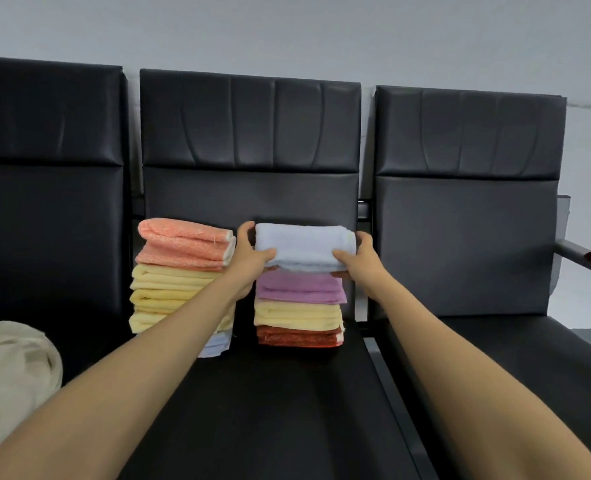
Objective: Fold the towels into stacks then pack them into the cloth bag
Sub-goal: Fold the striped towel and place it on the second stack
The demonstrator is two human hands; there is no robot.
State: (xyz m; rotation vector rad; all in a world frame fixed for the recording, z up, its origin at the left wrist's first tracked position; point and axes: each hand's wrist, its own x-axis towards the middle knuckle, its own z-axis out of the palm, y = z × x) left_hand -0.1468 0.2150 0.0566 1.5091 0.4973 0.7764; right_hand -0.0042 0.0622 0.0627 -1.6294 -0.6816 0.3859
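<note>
Pale blue folded terry towel (304, 247), a thick soft-cornered rectangle with a napped surface, is held at both short ends directly above the right stack (299, 306) on the middle chair seat. Whether it rests on the pile cannot be told. The left hand (249, 252) grips its left end, thumb on the near face and fingers curled round the far edge. The right hand (358, 256) grips the right end the same way, thumb pressed on the near face, fingers wrapped round the end. Both hands are closed on the cloth.

Under it lie a lilac folded towel (299, 289), a pale yellow folded towel (297, 315) and a rust-red folded towel (297, 336) with a coarser weave, edges roughly aligned. Just left, apart by a narrow gap, the left stack (179, 282) is taller. It has coral speckled-weave towels (183, 244) on top, fluffy yellow towels (159, 296) in the middle and a light blue towel (216, 344) at the bottom, partly hidden by the left forearm. Both piles stand far back on the smooth black leather seat (270, 410), against its creased backrest (249, 126). A cream cloth bag (13, 372), crumpled and rounded, lies on the left seat, near edge.
</note>
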